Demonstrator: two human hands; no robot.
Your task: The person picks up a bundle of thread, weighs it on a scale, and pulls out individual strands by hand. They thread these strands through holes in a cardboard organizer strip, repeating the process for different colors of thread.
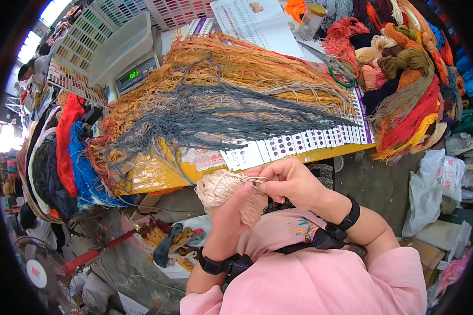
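A cream skein of yarn (215, 190) is bunched in front of my body, just off the near edge of the yellow table (147, 177). My left hand (232, 207) is wrapped round it, thumb along its top. At the skein's upper right end, my right hand (291, 181) pinches a few thin cream strands (254, 180), its fingertips close to those of the left. Beyond my hands, long grey-blue yarn (215, 113) lies spread over orange and gold yarn (194, 65) on the table. Part of the skein is hidden behind my left hand.
A scale (136, 73) with a white tray stands at the back left, by colour sample cards (81, 52). Scissors with green handles (341, 77) and a clear jar (312, 21) sit at the right. Yarn hanks (71, 142) hang at the left; a fan (39, 270) stands below.
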